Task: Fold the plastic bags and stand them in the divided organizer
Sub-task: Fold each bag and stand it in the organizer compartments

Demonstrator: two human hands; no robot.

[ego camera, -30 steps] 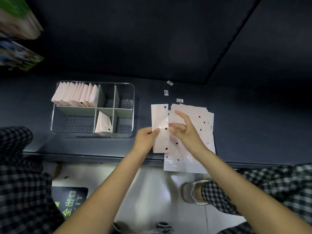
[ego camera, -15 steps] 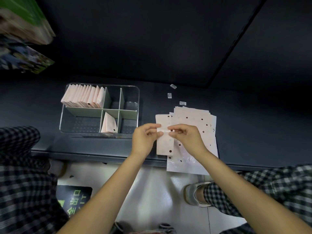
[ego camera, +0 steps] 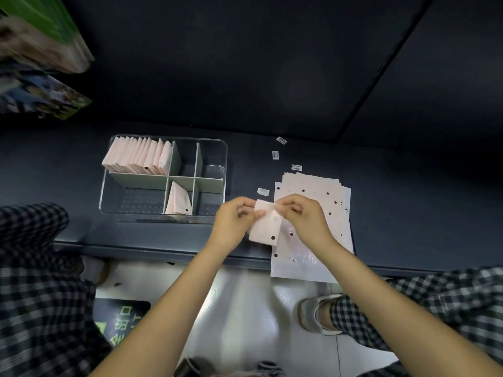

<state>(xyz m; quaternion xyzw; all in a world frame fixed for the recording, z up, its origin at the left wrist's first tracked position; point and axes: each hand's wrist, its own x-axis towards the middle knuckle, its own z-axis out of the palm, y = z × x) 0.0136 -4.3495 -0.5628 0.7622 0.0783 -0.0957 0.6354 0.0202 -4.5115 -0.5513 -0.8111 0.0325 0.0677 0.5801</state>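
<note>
Both hands meet above the near edge of the dark bench (ego camera: 408, 186); the left hand (ego camera: 231, 227) and the right hand (ego camera: 304, 221) each pinch the top edge of one folded plastic bag (ego camera: 265, 229), a pale pink rectangle with a dark punched hole near its lower right corner; the left thumb and fingers (ego camera: 245, 206) clamp its upper left corner, the right fingers (ego camera: 288, 206) curl round its upper right corner, so the bag hangs down between the two hands, tilted slightly and held clear of the bench, as far as the angle lets one judge.

Just right of the hands and partly under the right one lies the stack of flat bags (ego camera: 321, 197), pale sheets dotted with dark holes; its near end overhangs the bench edge.

To the left stands the clear divided organizer (ego camera: 224, 159) with grey-green partitions; its far left compartment holds a tight row of folded bags (ego camera: 136, 155) standing on edge; a single folded bag (ego camera: 178, 200) leans in the near middle compartment.

Four small white labels (ego camera: 296, 167) lie scattered on the bench near the stack; checked trousers (ego camera: 435, 303) frame the view on both sides, with a pale shoe (ego camera: 313, 314) on the floor below.
</note>
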